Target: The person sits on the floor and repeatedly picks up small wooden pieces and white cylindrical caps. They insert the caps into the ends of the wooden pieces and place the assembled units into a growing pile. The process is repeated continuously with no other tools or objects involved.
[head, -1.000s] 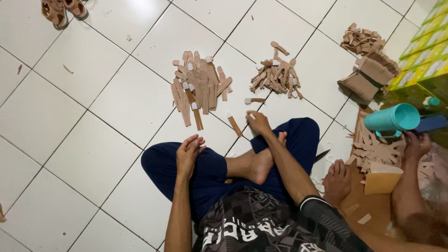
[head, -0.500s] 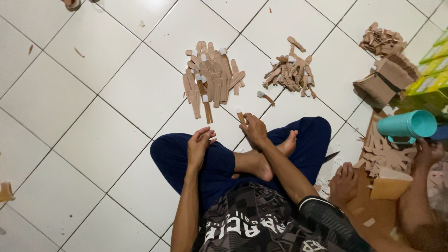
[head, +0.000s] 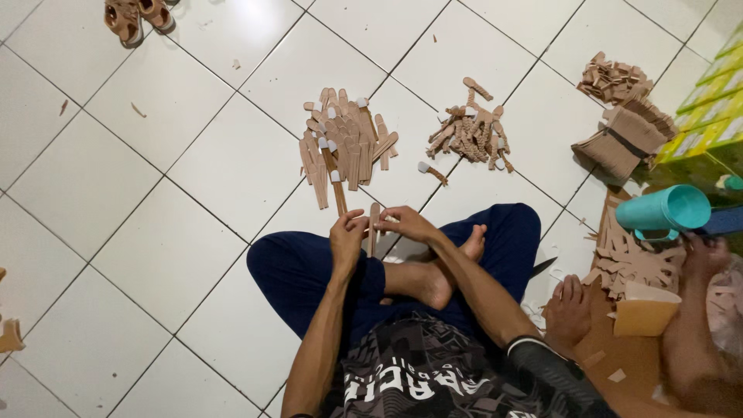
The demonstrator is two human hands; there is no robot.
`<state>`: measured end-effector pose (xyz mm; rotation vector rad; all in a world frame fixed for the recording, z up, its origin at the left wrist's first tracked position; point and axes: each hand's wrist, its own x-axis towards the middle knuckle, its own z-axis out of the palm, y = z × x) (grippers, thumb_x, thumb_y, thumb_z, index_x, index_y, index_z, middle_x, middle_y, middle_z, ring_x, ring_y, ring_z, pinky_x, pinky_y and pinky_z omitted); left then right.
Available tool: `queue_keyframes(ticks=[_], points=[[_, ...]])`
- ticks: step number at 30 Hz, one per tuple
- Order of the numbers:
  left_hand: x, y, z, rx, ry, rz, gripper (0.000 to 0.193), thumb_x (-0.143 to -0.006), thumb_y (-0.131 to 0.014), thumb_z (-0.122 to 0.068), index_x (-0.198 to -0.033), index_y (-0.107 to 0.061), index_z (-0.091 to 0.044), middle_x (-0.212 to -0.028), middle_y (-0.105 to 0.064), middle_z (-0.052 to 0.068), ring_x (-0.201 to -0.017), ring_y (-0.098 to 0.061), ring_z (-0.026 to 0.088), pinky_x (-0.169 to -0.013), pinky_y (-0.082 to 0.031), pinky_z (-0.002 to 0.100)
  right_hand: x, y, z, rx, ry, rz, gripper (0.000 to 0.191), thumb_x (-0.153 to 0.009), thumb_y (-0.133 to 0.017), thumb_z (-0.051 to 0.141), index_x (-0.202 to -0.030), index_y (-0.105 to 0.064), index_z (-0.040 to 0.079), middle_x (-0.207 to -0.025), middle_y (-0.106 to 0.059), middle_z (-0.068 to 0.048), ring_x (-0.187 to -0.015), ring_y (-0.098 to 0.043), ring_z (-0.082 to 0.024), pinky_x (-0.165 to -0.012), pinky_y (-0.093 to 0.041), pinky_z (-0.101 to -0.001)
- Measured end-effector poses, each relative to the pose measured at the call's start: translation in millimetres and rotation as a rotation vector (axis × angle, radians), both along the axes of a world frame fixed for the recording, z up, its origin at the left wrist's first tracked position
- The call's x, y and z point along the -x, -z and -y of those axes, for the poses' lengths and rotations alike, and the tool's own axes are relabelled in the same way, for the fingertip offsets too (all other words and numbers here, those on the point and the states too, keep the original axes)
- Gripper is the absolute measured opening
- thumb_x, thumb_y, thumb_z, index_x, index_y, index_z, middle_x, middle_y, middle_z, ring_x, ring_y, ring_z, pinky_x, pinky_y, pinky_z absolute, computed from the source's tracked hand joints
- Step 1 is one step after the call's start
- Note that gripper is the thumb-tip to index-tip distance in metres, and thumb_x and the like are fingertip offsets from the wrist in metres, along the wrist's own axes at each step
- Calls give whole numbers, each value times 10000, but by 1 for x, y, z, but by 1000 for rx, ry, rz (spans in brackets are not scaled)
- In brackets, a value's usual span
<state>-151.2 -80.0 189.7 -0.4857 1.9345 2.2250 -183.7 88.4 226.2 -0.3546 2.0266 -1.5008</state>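
Note:
I sit cross-legged on a white tiled floor (head: 193, 178). My left hand (head: 347, 237) and my right hand (head: 408, 223) meet above my knee, both gripping one thin tan strap piece (head: 374, 226) that stands nearly upright between them. Just beyond my hands lies a heap of flat tan strap pieces (head: 344, 143), some with white tips. A second heap of braided tan straps (head: 470, 133) lies further right.
A pair of tan sandals (head: 139, 15) sits at the far left. At the right are stacked tan pieces (head: 623, 139), a teal cup (head: 665, 210), yellow-green boxes (head: 712, 101), cut scraps on cardboard (head: 642, 259), and another person's foot (head: 569, 310) and hand (head: 704, 255).
My hands have come together on one strap piece; earlier the left rested on my knee and the right reached toward the floor. The view shifted.

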Motion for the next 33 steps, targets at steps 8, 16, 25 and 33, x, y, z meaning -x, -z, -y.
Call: queue_keyframes(ticks=[8, 16, 25, 33], points=[[11, -15, -21, 69, 16, -63, 328, -962, -695, -151, -1211, -688, 62, -1009, -758, 156, -853, -727, 196, -758, -595, 308, 38, -18, -33, -78, -12, 39, 310, -962, -712, 374, -1011, -782, 75, -785, -689, 2, -646, -528, -71, -550, -424, -256], [10, -27, -24, -348, -21, -91, 216, -985, -684, -132, -1068, -584, 40, -1071, -736, 174, -954, -761, 220, -852, -648, 353, 57, 15, -84, -291, 877, -136, 301, -1001, -676, 258, -1207, -721, 44, -799, -705, -59, -682, -630, -127, -622, -498, -281], [-4, -57, -47, -149, -72, -141, 312, -934, -723, -124, -1199, -642, 20, -1029, -747, 84, -937, -710, 112, -846, -585, 231, -5, -27, -42, 205, 470, -152, 256, -960, -725, 257, -1038, -755, 15, -808, -698, 44, -714, -548, -10, -620, -451, -200], [-32, -102, -42, 244, 92, -165, 226, -933, -764, -170, -1029, -746, 34, -885, -764, 83, -806, -705, 104, -744, -567, 242, -41, -41, -52, -16, 413, -243, 254, -960, -715, 286, -1012, -754, 40, -672, -625, 34, -628, -497, -49, -549, -433, -253]])
